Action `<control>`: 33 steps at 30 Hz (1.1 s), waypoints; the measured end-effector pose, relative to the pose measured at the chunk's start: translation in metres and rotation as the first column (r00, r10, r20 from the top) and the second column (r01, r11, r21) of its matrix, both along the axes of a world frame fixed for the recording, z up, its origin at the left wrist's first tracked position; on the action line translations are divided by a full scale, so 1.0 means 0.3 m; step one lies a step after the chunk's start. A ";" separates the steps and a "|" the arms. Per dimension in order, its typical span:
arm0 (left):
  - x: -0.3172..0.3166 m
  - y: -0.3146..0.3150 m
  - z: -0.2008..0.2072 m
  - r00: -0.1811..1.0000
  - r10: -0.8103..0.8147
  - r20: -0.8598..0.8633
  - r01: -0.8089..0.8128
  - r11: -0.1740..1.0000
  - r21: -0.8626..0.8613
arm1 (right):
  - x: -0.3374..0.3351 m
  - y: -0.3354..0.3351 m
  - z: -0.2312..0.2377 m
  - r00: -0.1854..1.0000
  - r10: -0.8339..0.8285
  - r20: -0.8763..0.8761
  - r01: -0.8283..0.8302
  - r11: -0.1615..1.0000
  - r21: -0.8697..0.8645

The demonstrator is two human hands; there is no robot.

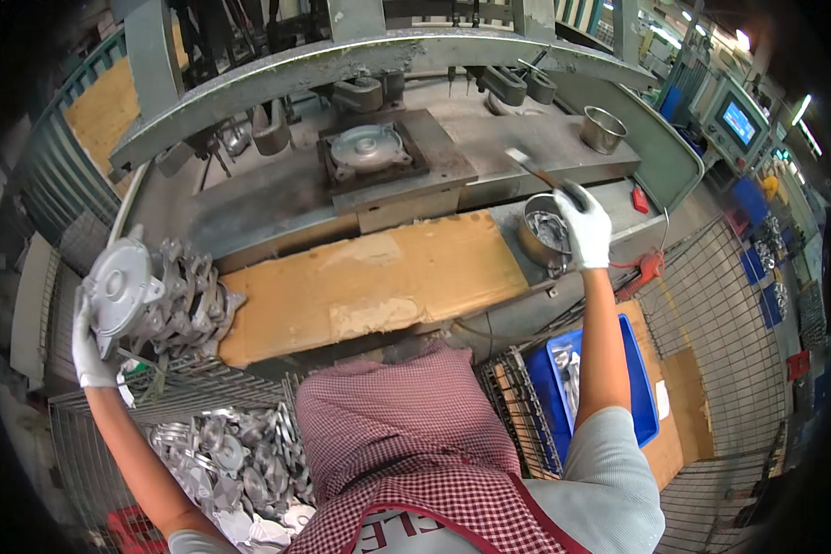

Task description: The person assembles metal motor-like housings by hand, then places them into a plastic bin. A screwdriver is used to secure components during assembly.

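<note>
My left hand [87, 349], in a white glove, grips the edge of a round grey metal casting [122, 286] with lugs, at the front of a stack of similar castings [189, 305]. In my gloved right hand [585, 229] is a brush [537, 169] with a dark handle, its pale tip pointing up and to the left. Just below that hand stands a metal pot [532, 242] with silvery contents that I cannot make out. Another round casting [367, 148] lies on a square dark fixture [417, 168] in the middle of the bench.
A metal frame [379, 57] with clamps spans the bench. Brown cardboard [369, 286] covers the front. A steel cup [603, 131] stands far right, near a red object [639, 198]. Below are a wire basket of castings [235, 462] and a blue bin [639, 388]. A control screen [738, 122] glows at right.
</note>
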State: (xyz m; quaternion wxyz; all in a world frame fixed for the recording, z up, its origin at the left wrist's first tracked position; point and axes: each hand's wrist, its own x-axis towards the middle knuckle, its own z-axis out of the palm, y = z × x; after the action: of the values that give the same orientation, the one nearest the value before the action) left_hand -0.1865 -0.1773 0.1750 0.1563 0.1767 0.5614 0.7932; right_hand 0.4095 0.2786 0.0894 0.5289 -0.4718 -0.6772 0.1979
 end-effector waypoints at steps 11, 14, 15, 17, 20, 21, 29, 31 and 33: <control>0.171 0.021 0.114 0.307 0.116 -0.944 -0.797 0.574 -0.189 | -0.344 0.260 0.295 0.986 -0.089 0.138 0.062 0.981 0.185; 0.428 0.098 -0.015 0.268 0.221 -0.938 -0.594 0.804 0.019 | -0.261 0.322 0.226 0.985 -0.158 0.070 0.146 0.979 0.144; 0.482 0.104 -0.123 0.314 0.074 -0.947 -0.472 0.877 -0.088 | -0.251 0.320 0.206 0.989 -0.144 0.032 0.141 0.986 0.088; 0.619 0.173 -0.238 0.241 -0.285 -0.928 -0.338 0.872 -0.355 | -0.300 0.265 0.172 0.996 -0.082 -0.021 0.083 0.993 0.088; 0.661 0.405 -0.436 0.545 -0.375 -0.750 -0.110 0.854 -0.508 | -0.424 0.128 0.152 0.993 0.063 -0.096 -0.061 0.998 0.026; 0.646 0.475 -0.484 0.552 -0.398 -0.732 -0.166 0.809 -0.565 | -0.466 0.077 0.153 0.994 0.100 -0.054 -0.100 0.995 -0.004; 0.620 0.591 -0.589 0.550 -0.402 -0.732 -0.455 0.592 -0.666 | -0.976 0.024 0.170 0.884 0.392 0.254 -0.408 0.913 0.011; 0.621 0.590 -0.596 0.551 -0.389 -0.739 -0.461 0.596 -0.658 | -1.110 0.053 0.172 0.842 0.534 0.069 -0.538 0.840 0.062; 0.627 0.596 -0.598 0.543 -0.376 -0.751 -0.461 0.613 -0.641 | -1.202 0.115 0.160 0.920 0.340 0.192 -0.363 0.927 0.096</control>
State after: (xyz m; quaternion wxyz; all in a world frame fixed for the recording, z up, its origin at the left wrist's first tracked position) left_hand 0.0015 0.0015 -0.0043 -0.0935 0.4285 0.8548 0.2775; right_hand 0.0488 0.3131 0.1375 0.4537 -0.3223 -0.8054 0.2039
